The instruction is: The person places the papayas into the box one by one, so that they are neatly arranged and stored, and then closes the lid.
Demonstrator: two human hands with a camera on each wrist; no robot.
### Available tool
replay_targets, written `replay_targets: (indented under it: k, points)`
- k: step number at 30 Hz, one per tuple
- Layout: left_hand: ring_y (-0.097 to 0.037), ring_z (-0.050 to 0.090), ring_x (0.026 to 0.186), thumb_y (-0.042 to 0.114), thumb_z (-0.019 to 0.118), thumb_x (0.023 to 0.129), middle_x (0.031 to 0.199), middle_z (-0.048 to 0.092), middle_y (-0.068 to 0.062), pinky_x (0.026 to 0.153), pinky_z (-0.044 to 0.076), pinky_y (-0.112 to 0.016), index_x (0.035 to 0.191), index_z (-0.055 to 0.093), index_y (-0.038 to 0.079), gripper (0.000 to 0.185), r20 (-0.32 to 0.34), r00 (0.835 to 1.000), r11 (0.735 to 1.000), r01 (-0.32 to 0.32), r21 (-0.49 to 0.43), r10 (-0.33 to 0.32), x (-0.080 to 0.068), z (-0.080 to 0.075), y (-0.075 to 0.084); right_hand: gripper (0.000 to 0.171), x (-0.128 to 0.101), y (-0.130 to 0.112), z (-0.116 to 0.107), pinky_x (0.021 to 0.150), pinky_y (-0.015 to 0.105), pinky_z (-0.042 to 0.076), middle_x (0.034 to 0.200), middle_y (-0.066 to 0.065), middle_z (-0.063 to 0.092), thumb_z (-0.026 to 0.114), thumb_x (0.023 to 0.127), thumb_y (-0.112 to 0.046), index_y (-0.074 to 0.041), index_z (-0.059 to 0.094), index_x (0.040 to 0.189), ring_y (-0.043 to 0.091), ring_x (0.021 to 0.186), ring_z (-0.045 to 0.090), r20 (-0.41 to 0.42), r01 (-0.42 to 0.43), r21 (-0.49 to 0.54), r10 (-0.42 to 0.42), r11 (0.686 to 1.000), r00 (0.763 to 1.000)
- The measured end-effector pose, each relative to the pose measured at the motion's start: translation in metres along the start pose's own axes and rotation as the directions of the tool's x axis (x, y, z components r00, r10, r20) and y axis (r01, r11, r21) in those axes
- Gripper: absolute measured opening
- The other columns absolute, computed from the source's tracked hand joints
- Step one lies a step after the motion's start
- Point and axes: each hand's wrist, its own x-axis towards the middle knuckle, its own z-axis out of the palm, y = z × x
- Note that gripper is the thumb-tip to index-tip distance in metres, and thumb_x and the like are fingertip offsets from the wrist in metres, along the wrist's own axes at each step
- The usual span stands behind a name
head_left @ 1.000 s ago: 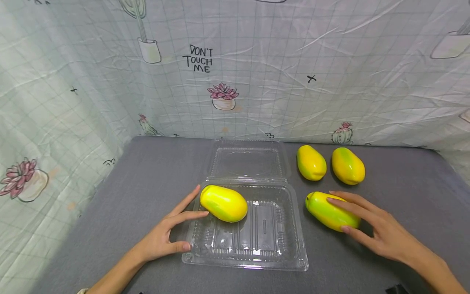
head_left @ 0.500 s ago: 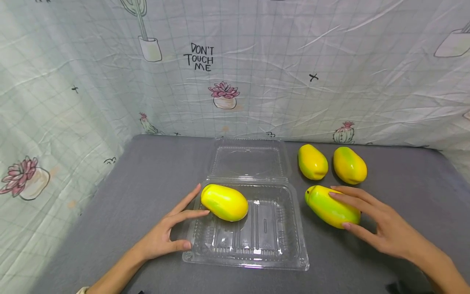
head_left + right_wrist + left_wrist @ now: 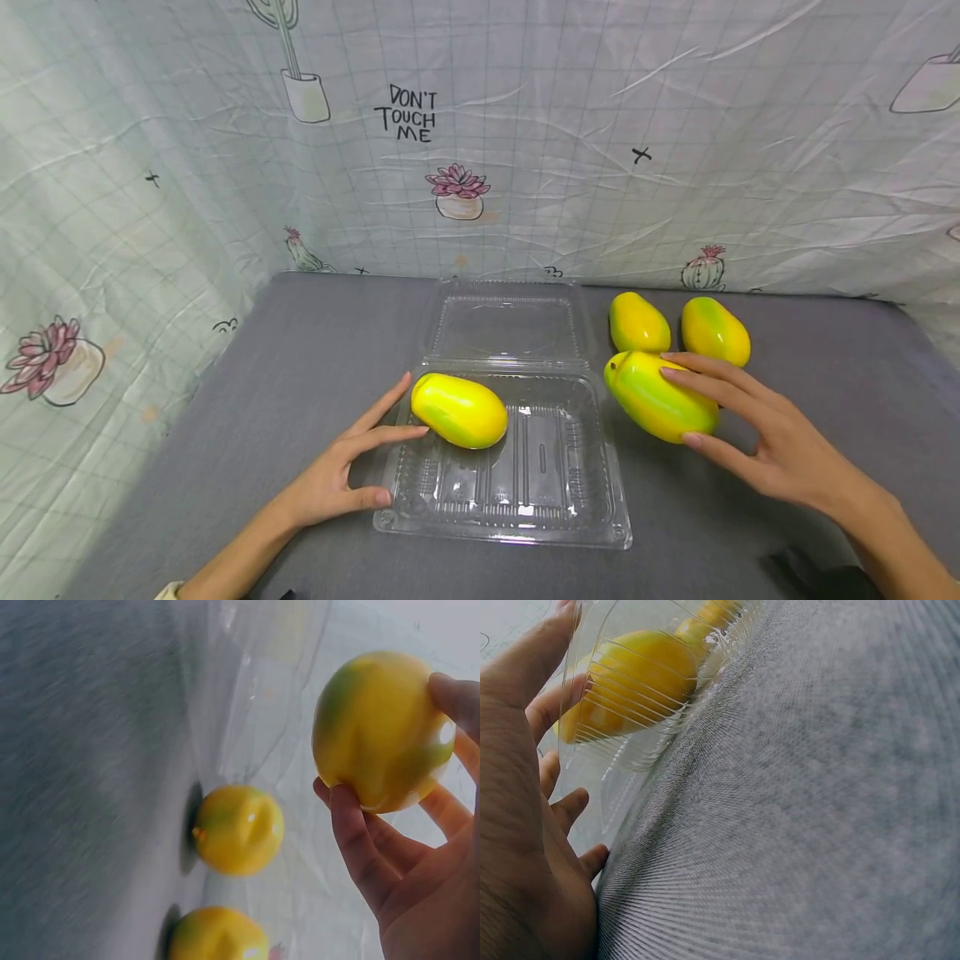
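My right hand (image 3: 780,442) holds a yellow-green mango (image 3: 660,398) between thumb and fingers, raised off the table to the right of a clear plastic clamshell box (image 3: 558,533). In the right wrist view this held mango (image 3: 382,735) is gripped well above the table surface. My left hand (image 3: 330,483) lies spread at the box's left side, its fingers extended and touching the rim. One mango (image 3: 459,411) lies inside the box at its upper left. Through the box wall it shows as a yellow mango (image 3: 634,682) in the left wrist view.
Two more mangoes stand behind the held one: a left mango (image 3: 639,323) and a right mango (image 3: 716,331). The box's lid (image 3: 510,329) lies folded back flat. A patterned cloth curtain (image 3: 525,167) rises behind the grey table (image 3: 315,342).
My right hand has lifted the mango off the table and shifted it slightly left and away from me. The left hand and the mango in the box have stayed put.
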Motion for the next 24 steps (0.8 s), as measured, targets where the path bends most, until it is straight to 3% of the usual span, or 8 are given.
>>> replay_targets:
  k: [7,13,24]
  points:
    - [-0.047,0.011,0.127,0.038,0.059,0.084,0.141,0.009,-0.031,0.079,0.018,-0.074,0.125,0.05,0.003,0.054,0.001,1.0,1.0,-0.001,-0.012,0.001,0.001,0.0,0.001,0.052,0.009,0.003,0.007,0.091,0.02,0.031,0.123,0.02,0.047,0.069,0.078,-0.023,0.004,0.053,0.119,0.024,0.112,0.045,0.024,0.005,-0.004,-0.005,1.0,1.0]
    - [-0.047,0.011,0.128,0.038,0.06,0.083,0.141,0.009,-0.031,0.083,0.019,-0.071,0.124,0.05,0.002,0.055,-0.006,1.0,1.0,-0.003,0.001,0.003,-0.003,-0.001,-0.002,0.051,0.031,-0.009,0.012,0.092,0.02,0.031,0.123,0.019,0.047,0.067,0.08,-0.025,0.003,0.052,0.12,0.025,0.112,0.043,0.025,0.009,0.012,-0.009,1.0,1.0]
    - [-0.044,0.012,0.128,0.041,0.059,0.083,0.142,0.011,-0.028,0.093,0.021,-0.06,0.125,0.05,0.005,0.056,-0.005,1.0,1.0,-0.001,0.02,0.001,-0.006,0.0,-0.006,0.047,0.063,-0.017,0.028,0.092,0.023,0.034,0.122,0.026,0.046,0.064,0.083,-0.019,0.008,0.05,0.119,0.03,0.11,0.045,-0.018,0.116,0.124,-0.114,0.986,0.993]
